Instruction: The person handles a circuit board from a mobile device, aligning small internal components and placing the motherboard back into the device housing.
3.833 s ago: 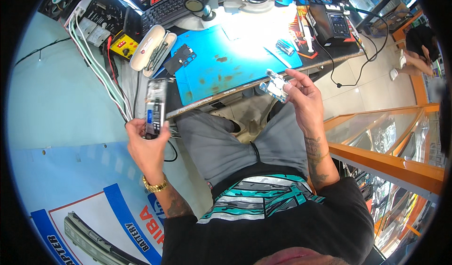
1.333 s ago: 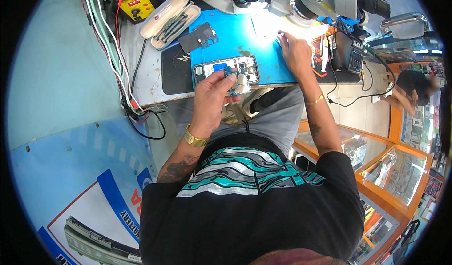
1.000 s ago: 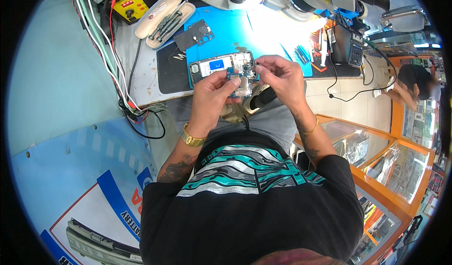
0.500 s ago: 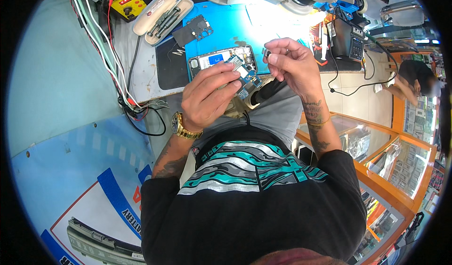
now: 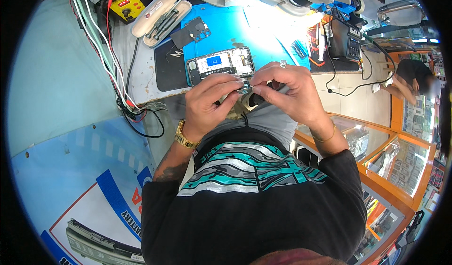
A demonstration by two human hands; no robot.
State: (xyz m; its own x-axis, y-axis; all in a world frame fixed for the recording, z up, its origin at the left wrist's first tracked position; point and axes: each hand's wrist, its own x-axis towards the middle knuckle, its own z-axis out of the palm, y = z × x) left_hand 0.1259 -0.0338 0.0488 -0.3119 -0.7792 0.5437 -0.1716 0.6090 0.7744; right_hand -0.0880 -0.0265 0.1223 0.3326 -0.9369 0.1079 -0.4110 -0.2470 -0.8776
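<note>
White lettering (image 5: 130,222) on wall poster (image 5: 96,208)

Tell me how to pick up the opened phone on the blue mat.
I'd pinch the opened phone by its outer frame, across the long edges near its left end, coming from above: it lies flat with its inner parts exposed, so the frame seems safest.

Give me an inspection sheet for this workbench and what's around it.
Surface: blue mat over black mat; brown stain near the phone.
Job's things: opened phone on the blue mat; circuit board in hand, mostly hidden.
Clutter: open case with screwdrivers; thin dark panel; syringe.
Hands: left hand, fingers closed on the board; right hand, fingertips at the board, grip unclear.
Cables: white cables along the left wall; black cable drooping at right.
Surroundings: another person and glass display case, both at right.
</note>
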